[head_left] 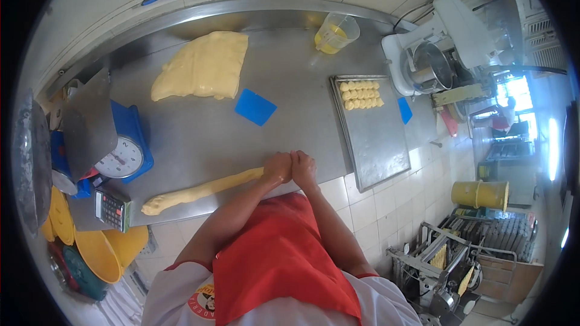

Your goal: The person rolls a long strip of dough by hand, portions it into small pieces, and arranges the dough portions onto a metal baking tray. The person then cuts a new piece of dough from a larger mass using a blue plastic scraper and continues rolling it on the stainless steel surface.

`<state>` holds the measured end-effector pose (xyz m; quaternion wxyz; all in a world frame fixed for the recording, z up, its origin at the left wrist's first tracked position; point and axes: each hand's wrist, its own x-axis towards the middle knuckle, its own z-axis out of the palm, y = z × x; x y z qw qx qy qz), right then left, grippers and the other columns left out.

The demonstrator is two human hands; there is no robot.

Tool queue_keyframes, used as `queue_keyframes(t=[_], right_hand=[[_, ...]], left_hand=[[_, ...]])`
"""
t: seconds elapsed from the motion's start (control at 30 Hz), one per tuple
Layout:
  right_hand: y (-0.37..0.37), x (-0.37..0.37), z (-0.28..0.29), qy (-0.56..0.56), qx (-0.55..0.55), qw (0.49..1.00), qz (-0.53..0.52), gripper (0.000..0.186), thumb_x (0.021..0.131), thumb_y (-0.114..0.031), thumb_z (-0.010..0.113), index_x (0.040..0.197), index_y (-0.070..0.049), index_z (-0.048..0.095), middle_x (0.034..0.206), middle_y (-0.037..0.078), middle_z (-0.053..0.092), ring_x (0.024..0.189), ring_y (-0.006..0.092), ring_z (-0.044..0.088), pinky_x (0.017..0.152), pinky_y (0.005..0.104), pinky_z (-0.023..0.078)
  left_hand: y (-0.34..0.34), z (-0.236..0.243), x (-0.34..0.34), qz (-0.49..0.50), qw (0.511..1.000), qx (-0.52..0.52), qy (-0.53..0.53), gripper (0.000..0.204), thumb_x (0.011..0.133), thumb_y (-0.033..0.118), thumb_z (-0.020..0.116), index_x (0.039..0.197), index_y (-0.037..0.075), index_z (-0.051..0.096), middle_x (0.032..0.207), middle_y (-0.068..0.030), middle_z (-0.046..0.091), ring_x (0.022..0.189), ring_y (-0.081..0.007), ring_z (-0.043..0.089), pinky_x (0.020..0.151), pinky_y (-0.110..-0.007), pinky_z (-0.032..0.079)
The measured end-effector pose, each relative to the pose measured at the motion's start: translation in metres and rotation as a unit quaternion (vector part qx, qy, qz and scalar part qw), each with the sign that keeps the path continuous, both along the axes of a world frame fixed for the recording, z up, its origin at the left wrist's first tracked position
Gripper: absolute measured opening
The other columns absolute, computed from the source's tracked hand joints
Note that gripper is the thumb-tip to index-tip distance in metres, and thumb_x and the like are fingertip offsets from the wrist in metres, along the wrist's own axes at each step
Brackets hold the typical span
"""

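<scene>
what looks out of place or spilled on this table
The metal tray looks out of place: its near end juts past the front edge of the steel table, over the tiled floor, where it might get bumped. I can't make out any clear spill or damage.

Scale dial [121, 157]: numerals. Shirt badge [202, 302]: lettering.

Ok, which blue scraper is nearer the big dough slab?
The left scraper, just beside the slab; the other scraper lies right of the tray.
</scene>
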<state>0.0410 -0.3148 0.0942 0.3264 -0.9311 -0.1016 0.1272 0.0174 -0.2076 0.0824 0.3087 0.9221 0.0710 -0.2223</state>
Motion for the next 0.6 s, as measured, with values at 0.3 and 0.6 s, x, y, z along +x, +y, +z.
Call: queue_keyframes(t=[0.3,0.6], right_hand=[[-0.041,0.048,0.042,0.496,0.184,0.833,0.163,0.026,0.091,-0.025,0.056,0.090,-0.003,0.069,0.073,0.004,0.063,0.064,0.0180,0.061,0.056,0.0337,0.048],[-0.166,0.197,-0.061,-0.116,0.100,0.967,-0.205,0.034,0.083,-0.016,0.064,0.113,0.000,0.066,0.093,0.014,0.065,0.086,0.0263,0.061,0.075,0.0381,0.050]], left_hand=[[0.019,-0.007,0.015,0.089,0.993,0.021,0.076,0.029,0.077,0.024,0.064,0.096,0.004,0.073,0.099,-0.0207,0.070,0.096,-0.0375,0.067,0.082,-0.046,0.054],[0.006,-0.017,0.036,0.121,0.990,0.027,0.072,0.047,0.071,0.016,0.069,0.115,0.001,0.059,0.105,-0.0270,0.065,0.101,-0.0439,0.062,0.086,-0.049,0.050]])
